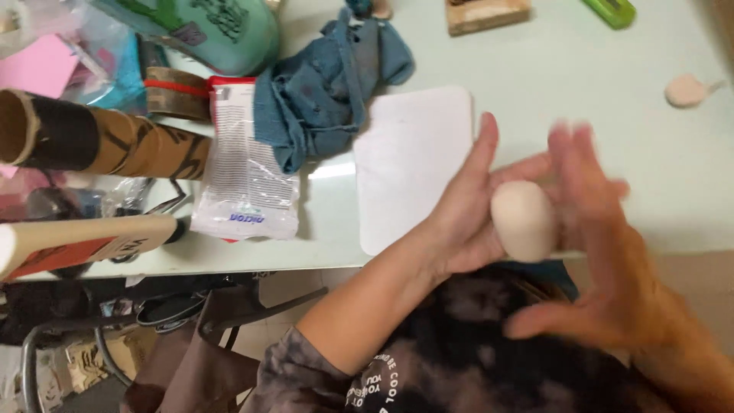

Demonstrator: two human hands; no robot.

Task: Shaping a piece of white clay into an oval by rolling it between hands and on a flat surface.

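Clay ball (523, 219) between hands, past table edge (229, 264).
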